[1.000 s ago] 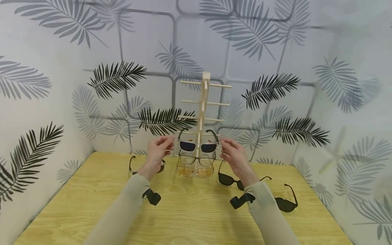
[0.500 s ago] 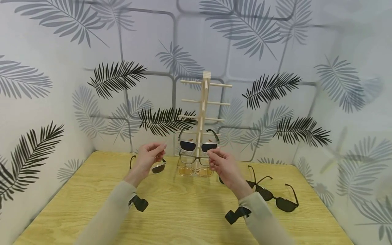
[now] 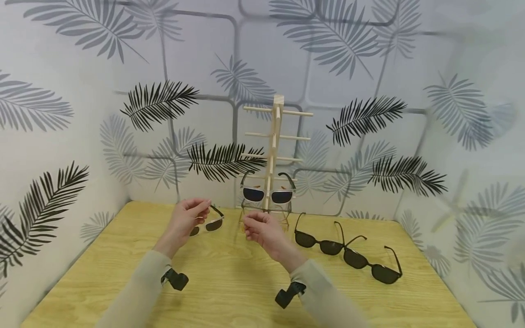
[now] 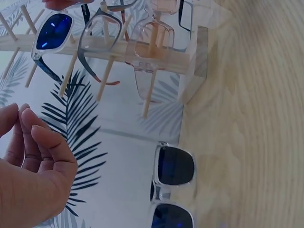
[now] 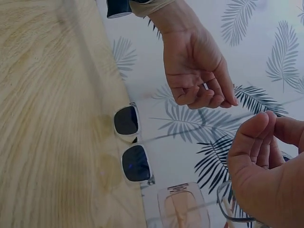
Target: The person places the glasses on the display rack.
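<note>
My left hand (image 3: 186,221) hovers over the left of the table with loosely curled fingers, holding nothing. Behind it lie clear-framed sunglasses with dark lenses (image 3: 214,225), partly covered by the hand. My right hand (image 3: 266,232), fingers also bent and without an object, is in front of the lower part of a wooden glasses stand (image 3: 275,132). On the stand hang white-rimmed sunglasses with blue lenses (image 4: 54,32), grey-framed eyeglasses (image 4: 99,35) below them, and pinkish clear glasses (image 4: 147,50) lowest. The right hand hides part of the lower two in the head view.
Two pairs of black sunglasses lie right of the stand, one nearer it (image 3: 305,239) and one farther right (image 3: 384,274), their frames meeting. The stand's upper pegs (image 3: 298,113) hold no glasses. Leaf-patterned walls (image 3: 348,54) close off the wooden table (image 3: 229,291) behind and at both sides.
Both hands have come away from the blue-lensed sunglasses on the stand. The left hand moved left and down; the right moved left and down across the stand, uncovering the black sunglasses.
</note>
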Motion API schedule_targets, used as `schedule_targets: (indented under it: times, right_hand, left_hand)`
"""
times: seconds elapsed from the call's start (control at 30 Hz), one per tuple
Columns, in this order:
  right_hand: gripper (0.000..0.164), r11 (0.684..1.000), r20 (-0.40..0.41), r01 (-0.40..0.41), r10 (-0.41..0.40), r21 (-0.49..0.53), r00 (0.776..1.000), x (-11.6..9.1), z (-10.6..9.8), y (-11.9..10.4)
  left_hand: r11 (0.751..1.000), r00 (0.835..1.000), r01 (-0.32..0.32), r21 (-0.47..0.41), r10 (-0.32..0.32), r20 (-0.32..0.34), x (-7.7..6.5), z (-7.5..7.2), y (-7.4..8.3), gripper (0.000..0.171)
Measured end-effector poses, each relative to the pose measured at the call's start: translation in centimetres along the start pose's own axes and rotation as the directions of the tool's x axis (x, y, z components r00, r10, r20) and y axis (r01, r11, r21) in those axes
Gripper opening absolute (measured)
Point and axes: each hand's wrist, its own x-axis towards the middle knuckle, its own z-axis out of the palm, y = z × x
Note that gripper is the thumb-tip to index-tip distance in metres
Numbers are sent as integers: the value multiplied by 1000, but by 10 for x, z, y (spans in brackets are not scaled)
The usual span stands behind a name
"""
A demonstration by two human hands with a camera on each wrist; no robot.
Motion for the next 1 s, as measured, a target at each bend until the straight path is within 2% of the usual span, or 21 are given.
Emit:
schedule_targets:
  times: [0.2, 0.4, 0.6, 0.77, 0.87, 1.0]
  right_hand:
    - [5, 999, 9, -11, 12, -53, 1000, 12, 17, 22]
    - [18, 992, -23, -9, 6, -129, 1000, 28, 33, 35]
    - [20, 997, -69, -27, 22, -78, 997, 46, 43, 43]
    - [23, 999, -104, -44, 43, -5, 994, 59, 50, 55]
    - [24, 999, -148, -53, 53, 1, 988, 66, 53, 65]
    - [26, 997, -214, -74, 67, -23, 975, 72, 57, 75]
  left_hand:
    - [999, 999, 35, 21, -34, -34, -5, -18, -9, 10]
    - [997, 995, 74, 11, -73, -62, -7, -35, -15, 12]
    - [992, 986, 118, 33, -113, -119, -6, -49, -19, 10]
    - [985, 967, 162, 67, -145, -209, -2, -60, -25, 24]
    - [977, 956, 188, 97, -159, -247, -2, -67, -30, 28]
    - [968, 948, 218, 129, -178, -263, -2, -75, -33, 28]
